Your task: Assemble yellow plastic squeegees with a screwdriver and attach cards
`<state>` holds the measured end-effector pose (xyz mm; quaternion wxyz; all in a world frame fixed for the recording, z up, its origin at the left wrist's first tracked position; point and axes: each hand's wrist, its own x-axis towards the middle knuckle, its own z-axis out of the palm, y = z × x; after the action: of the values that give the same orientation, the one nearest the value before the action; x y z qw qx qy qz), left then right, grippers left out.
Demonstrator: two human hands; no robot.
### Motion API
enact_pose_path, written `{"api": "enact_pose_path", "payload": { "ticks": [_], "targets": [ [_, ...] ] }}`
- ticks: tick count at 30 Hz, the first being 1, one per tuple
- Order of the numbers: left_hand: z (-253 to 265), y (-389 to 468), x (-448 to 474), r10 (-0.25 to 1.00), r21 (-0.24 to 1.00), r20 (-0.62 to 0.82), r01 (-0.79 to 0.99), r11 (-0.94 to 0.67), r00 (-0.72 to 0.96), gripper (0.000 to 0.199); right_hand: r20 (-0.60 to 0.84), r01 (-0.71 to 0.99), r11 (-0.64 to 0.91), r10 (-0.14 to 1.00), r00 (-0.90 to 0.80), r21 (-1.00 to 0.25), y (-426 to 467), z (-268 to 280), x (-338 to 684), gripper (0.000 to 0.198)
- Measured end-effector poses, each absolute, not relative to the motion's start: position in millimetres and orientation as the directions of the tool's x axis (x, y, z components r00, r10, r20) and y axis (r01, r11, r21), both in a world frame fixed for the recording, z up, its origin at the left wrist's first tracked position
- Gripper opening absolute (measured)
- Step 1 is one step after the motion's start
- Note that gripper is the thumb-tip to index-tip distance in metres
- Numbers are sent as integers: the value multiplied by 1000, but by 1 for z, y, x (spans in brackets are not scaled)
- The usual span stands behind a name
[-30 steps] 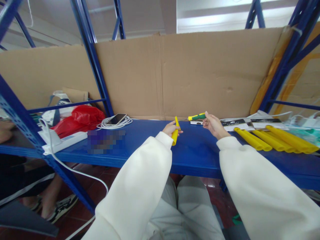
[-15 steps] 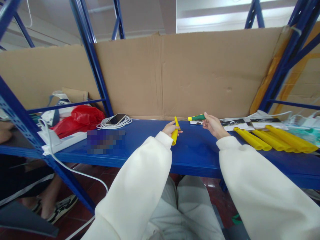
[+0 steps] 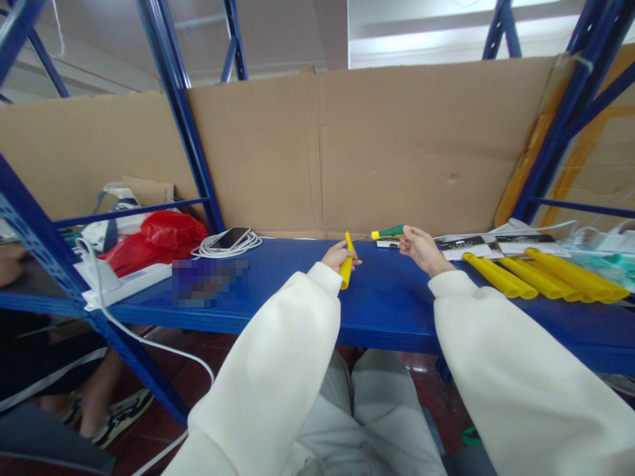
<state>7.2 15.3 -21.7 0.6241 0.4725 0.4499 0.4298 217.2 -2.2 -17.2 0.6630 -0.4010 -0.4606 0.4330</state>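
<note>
My left hand (image 3: pixel 336 254) is closed around a yellow plastic tube (image 3: pixel 346 270), which stands tilted above the blue shelf top (image 3: pixel 292 291). In my right hand (image 3: pixel 421 249) is a screwdriver (image 3: pixel 389 232) with a green and yellow handle, pinched at the handle's end. Its thin shaft points left toward the upper part of the tube. Whether the tip touches or enters the tube I cannot tell. Several more yellow tubes (image 3: pixel 546 279) lie side by side at the right, near my right forearm.
Black and white boxes (image 3: pixel 465 246) sit behind the tubes. At left are a phone (image 3: pixel 231 238) on a coiled white cable (image 3: pixel 253 242), a red bag (image 3: pixel 166 235) and a white power strip (image 3: pixel 133 284). Cardboard (image 3: pixel 397 145) walls the back. Another person's leg shows lower left.
The screwdriver and my right hand have shifted very slightly left, toward the tube. My left hand keeps its hold on the tube, almost still.
</note>
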Motion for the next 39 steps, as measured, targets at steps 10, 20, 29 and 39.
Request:
{"api": "enact_pose_path", "payload": {
  "ticks": [10,20,29,39],
  "targets": [
    [-20,12,8,959,978,-154,-102,182,236,79,159,-168,226,928,338,-960,-3,-16,215,33],
    [-19,11,8,954,978,-166,-80,191,248,77,171,-141,232,921,350,-962,-5,-15,212,37],
    [-16,8,8,954,979,-160,-81,186,254,75,183,-189,254,927,327,-949,-4,-17,213,41],
    [-18,9,8,960,979,-157,-89,181,233,74,101,-163,167,931,352,-972,-7,-14,213,33]
  ]
}}
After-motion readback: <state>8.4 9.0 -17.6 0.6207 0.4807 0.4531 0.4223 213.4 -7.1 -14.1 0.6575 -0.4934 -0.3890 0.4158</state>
